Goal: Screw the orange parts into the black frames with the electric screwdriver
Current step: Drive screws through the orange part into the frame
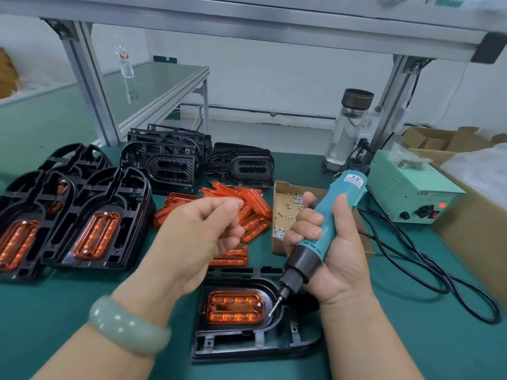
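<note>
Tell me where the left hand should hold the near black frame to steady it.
Probably the black frame's left edge, from the left: that wall is straight and bare, while the screwdriver in the right hand works the orange part's right end.

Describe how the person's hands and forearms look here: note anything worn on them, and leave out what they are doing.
Both hands are bare, without gloves, and no sleeve shows on either forearm. The left hand has a smooth, rounded, pale green bangle with cloudy whitish patches round its wrist. The right hand has nothing at the wrist. No rings show on either.
</note>
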`<state>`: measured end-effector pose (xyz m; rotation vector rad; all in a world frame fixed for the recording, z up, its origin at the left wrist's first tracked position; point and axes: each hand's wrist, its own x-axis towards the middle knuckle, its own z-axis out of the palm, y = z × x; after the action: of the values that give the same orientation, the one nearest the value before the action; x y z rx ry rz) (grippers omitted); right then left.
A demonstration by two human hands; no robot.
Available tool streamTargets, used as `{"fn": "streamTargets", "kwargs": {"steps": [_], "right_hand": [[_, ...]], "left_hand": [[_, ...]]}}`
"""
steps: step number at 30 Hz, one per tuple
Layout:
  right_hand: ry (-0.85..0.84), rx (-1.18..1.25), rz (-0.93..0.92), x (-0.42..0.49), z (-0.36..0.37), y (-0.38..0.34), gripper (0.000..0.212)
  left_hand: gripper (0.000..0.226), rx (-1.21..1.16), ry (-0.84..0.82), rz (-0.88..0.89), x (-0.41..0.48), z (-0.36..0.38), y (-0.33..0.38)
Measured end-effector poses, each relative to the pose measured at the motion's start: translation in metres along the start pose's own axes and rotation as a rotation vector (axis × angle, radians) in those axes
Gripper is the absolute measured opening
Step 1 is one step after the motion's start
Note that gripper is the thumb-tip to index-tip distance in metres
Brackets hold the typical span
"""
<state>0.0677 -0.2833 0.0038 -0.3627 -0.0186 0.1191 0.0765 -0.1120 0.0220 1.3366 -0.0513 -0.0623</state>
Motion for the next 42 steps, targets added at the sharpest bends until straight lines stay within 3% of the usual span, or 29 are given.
{"fn": "streamTargets", "kwargs": {"steps": [2,9,14,18,26,31,33,42], "right_hand": [[0.060,-0.042,-0.033,0.000,0.001,0.001,0.039],[0.138,-0.065,-0.145,0.004,0.001,0.007,0.035],[0.144,-0.024,-0.225,0.007,0.001,0.011,0.024],[0.151,-0.034,-0.262,0.008,0.002,0.013,0.014],[0.191,-0.020,-0.387,0.006,0.002,0.009,0.019],[0.237,-0.012,-0.443,0.007,0.005,0.008,0.017],[0.242,-0.015,-0.444,0.006,0.005,0.008,0.017],[0.228,-0.033,-0.438,0.004,0.006,0.011,0.020]], "left_hand": [[0.008,-0.069,0.023,-0.023,-0.012,-0.008,-0.006],[0.022,-0.206,0.037,-0.151,-0.027,-0.015,-0.030],[0.026,-0.196,0.063,-0.092,-0.027,-0.016,-0.029],[0.012,-0.203,0.071,-0.076,-0.030,-0.018,-0.023],[0.023,-0.121,0.017,-0.094,-0.038,-0.017,-0.025],[0.009,0.122,0.017,-0.097,-0.040,-0.014,-0.027],[0.014,0.178,0.015,-0.093,-0.039,-0.012,-0.030],[0.018,-0.083,-0.093,-0.271,-0.039,-0.009,-0.028]]}}
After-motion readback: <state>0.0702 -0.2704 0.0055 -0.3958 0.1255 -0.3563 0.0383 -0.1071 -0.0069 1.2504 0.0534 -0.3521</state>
